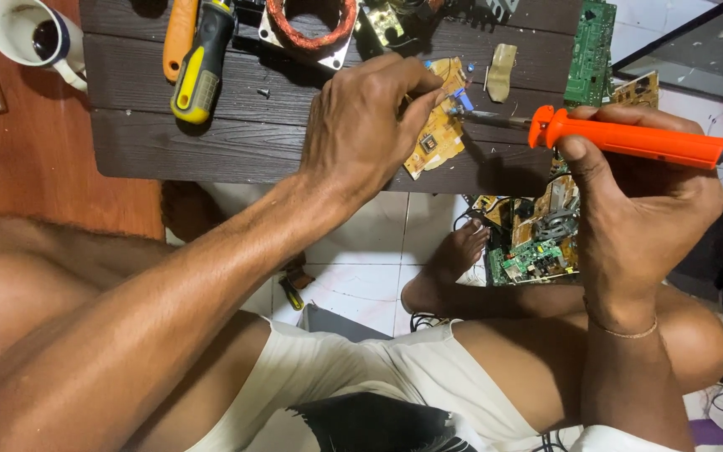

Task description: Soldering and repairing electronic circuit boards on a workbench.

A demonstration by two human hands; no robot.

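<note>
Two hands work at a dark wooden tabletop. Left hand pinches a yellow circuit board lying near the tabletop's edge; right hand grips an orange soldering iron, tip touching the board's 2 o'clock corner. At 10 o'clock lie a yellow-black screwdriver and a white mug holding dark liquid.

A small yellow circuit board lay at frame centre on the dark wooden tabletop; an orange-handled soldering iron extended right of it; a white mug stood upper left.
</note>
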